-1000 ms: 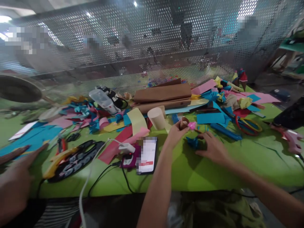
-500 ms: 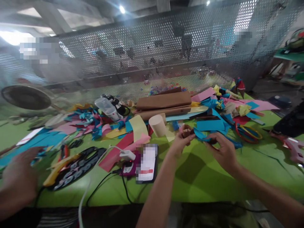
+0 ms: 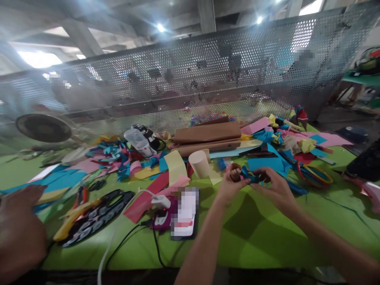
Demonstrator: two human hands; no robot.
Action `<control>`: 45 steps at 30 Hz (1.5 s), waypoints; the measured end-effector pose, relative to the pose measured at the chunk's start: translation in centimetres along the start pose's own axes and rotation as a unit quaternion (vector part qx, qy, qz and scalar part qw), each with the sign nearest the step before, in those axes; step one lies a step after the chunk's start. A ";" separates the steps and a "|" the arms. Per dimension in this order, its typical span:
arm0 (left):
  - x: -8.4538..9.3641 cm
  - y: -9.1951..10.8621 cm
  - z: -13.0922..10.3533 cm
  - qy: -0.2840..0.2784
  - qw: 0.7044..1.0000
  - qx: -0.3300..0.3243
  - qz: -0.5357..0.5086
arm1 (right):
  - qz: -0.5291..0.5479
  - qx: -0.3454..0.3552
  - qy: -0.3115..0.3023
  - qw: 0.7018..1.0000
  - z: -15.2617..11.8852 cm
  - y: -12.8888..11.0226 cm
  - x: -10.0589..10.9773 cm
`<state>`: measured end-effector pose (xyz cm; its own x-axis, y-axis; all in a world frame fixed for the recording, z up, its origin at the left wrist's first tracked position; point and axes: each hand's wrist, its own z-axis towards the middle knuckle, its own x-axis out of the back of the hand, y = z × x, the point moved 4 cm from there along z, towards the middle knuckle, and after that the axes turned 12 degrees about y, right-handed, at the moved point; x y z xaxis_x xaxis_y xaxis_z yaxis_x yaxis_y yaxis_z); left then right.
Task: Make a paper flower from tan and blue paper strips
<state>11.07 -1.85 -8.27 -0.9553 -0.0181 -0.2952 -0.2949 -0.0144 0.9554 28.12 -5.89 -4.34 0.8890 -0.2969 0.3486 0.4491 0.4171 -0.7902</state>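
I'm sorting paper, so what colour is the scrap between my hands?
Blue scrap, best seen in the head view.

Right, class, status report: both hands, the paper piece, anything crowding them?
Left hand pinching small brown piece. Right hand gripping blue paper piece, joined to brown. Beige cup and paper scraps close behind.

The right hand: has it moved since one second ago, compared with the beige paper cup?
Yes. The right hand rose off the green table and now holds blue paper, level with the beige paper cup.
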 end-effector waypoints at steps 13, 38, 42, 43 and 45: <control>-1.0 -0.3 -0.2 -0.049 0.998 -0.018 0.024 | -0.019 0.044 0.060 0.997 1.6 1.2 3.1; -1.3 2.0 -2.2 -0.086 0.942 -0.154 0.286 | -0.047 0.099 -0.009 0.994 2.5 -3.6 0.9; -1.1 2.4 -2.7 -0.086 0.937 -0.133 0.311 | -0.064 0.104 -0.013 0.992 2.7 -3.9 1.0; -1.0 2.4 -2.7 -0.081 0.940 -0.126 0.307 | -0.070 0.106 -0.015 0.992 2.8 -3.9 1.1; -0.8 2.3 -2.7 -0.070 0.948 -0.115 0.289 | -0.080 0.113 -0.027 0.990 2.9 -3.8 1.1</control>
<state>11.19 -4.61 -5.86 -0.9539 0.0438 0.2969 0.2761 -0.2597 0.9254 27.67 -5.35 0.54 0.8051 -0.3311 0.4922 0.5883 0.5519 -0.5910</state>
